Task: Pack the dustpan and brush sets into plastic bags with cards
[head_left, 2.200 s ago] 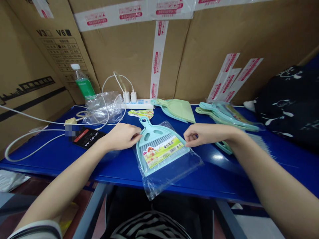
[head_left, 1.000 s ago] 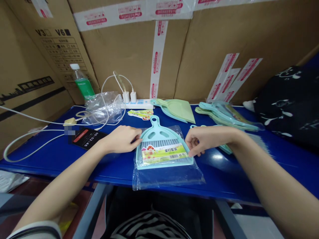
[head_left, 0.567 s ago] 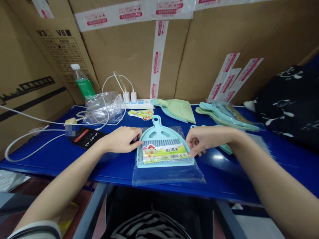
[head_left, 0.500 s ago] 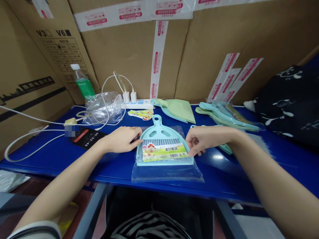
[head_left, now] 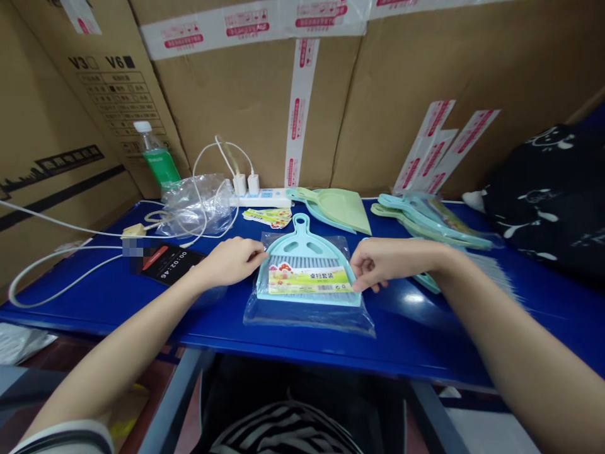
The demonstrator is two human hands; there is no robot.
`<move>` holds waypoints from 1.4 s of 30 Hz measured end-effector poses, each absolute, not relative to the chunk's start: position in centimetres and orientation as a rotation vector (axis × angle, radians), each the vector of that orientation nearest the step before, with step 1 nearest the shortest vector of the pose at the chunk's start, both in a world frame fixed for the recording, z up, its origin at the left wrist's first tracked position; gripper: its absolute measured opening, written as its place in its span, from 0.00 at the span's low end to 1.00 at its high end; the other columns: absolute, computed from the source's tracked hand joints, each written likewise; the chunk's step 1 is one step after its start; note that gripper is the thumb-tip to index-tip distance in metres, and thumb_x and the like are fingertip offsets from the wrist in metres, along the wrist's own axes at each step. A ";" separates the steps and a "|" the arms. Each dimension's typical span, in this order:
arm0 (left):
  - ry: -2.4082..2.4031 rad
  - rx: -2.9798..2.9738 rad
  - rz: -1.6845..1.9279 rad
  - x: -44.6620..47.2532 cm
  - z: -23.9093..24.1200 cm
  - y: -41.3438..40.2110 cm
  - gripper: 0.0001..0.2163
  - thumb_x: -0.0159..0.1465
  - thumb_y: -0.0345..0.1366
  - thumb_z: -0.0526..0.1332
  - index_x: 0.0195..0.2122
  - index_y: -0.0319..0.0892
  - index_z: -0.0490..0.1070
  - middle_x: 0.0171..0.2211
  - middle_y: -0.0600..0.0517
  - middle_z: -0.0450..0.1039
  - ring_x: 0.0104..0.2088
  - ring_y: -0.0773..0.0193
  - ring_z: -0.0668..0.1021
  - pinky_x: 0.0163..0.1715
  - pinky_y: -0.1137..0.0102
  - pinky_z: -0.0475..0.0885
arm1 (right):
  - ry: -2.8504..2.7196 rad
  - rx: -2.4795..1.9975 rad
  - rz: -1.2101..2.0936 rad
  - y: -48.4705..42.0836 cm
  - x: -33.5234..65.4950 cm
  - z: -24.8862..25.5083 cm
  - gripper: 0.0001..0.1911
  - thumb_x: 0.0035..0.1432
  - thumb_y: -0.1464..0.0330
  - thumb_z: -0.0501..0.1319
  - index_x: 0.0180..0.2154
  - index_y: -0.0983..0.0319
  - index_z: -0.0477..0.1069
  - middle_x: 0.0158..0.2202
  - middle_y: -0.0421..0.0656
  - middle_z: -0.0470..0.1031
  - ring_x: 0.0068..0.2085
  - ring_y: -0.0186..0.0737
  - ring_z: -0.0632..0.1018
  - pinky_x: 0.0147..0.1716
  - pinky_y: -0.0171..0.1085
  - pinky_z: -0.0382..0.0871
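Note:
A light blue mini dustpan and brush set (head_left: 306,255) with a green and yellow label lies flat inside a clear plastic bag (head_left: 307,315) on the blue table (head_left: 94,290). My left hand (head_left: 231,260) pinches the bag's left edge beside the dustpan. My right hand (head_left: 378,263) pinches the right edge. The handle points away from me and the bag's loose end lies towards me.
Loose green and blue dustpans (head_left: 338,208) and a pile of bagged sets (head_left: 430,221) lie behind. A stack of labels (head_left: 269,216), a power strip (head_left: 258,198) with chargers and cables, crumpled plastic bags (head_left: 196,205), a green bottle (head_left: 155,157) and a phone (head_left: 167,263) stand left. Cardboard boxes (head_left: 425,82) wall the back; a black bag (head_left: 553,195) sits right.
The bagged set has turned from slanted to square with the table edge and slid away from me. Both hands stayed on its two sides and moved with it.

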State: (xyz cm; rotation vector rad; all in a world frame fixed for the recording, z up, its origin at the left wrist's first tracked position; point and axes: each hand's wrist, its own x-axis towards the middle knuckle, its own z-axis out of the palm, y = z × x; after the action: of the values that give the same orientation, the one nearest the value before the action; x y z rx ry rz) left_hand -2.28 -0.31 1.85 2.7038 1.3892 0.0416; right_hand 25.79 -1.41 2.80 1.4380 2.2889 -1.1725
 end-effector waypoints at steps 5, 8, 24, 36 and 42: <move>1.345 2.648 0.025 -2.5 1.7 -0.2 0.15 0.66 0.38 0.48 0.23 0.43 0.63 0.19 0.55 0.70 0.22 0.65 0.72 0.27 0.71 0.63 | 2.269 1.444 -1.180 -1.4 25.7 2.8 0.24 0.40 0.45 0.62 0.19 0.60 0.67 0.19 0.41 0.72 0.23 0.37 0.72 0.25 0.37 0.65; 1.334 2.640 0.062 -2.4 1.8 -0.2 0.15 0.65 0.38 0.49 0.21 0.43 0.61 0.18 0.56 0.68 0.21 0.66 0.70 0.25 0.72 0.62 | 2.254 1.460 -1.190 -1.4 25.6 2.9 0.23 0.40 0.46 0.63 0.19 0.60 0.67 0.20 0.41 0.72 0.23 0.37 0.72 0.25 0.37 0.65; 1.245 2.614 0.051 -2.6 2.1 -0.2 0.14 0.65 0.37 0.45 0.24 0.43 0.60 0.22 0.54 0.69 0.24 0.66 0.71 0.28 0.71 0.62 | 2.264 1.448 -1.184 -1.4 25.6 2.9 0.21 0.41 0.48 0.63 0.19 0.60 0.67 0.20 0.41 0.72 0.23 0.36 0.72 0.24 0.36 0.66; 1.351 2.595 -0.033 -2.5 2.3 -0.5 0.11 0.62 0.36 0.49 0.24 0.43 0.62 0.20 0.56 0.68 0.22 0.66 0.69 0.26 0.71 0.59 | 2.246 1.476 -1.181 -1.5 25.5 3.0 0.19 0.40 0.50 0.62 0.19 0.60 0.67 0.19 0.41 0.72 0.23 0.35 0.71 0.23 0.35 0.64; 1.309 2.585 -0.010 -2.6 2.1 -0.3 0.11 0.62 0.37 0.50 0.24 0.43 0.63 0.19 0.56 0.67 0.21 0.67 0.68 0.26 0.71 0.58 | 2.233 1.482 -1.187 -1.5 25.4 3.0 0.18 0.40 0.51 0.62 0.19 0.60 0.67 0.19 0.41 0.72 0.23 0.35 0.71 0.23 0.36 0.64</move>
State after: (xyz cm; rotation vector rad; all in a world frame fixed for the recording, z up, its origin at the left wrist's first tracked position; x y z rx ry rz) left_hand -2.60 -0.34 2.05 2.5845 1.3094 -0.0100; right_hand 25.43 -1.48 2.95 1.4825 2.2333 -1.1865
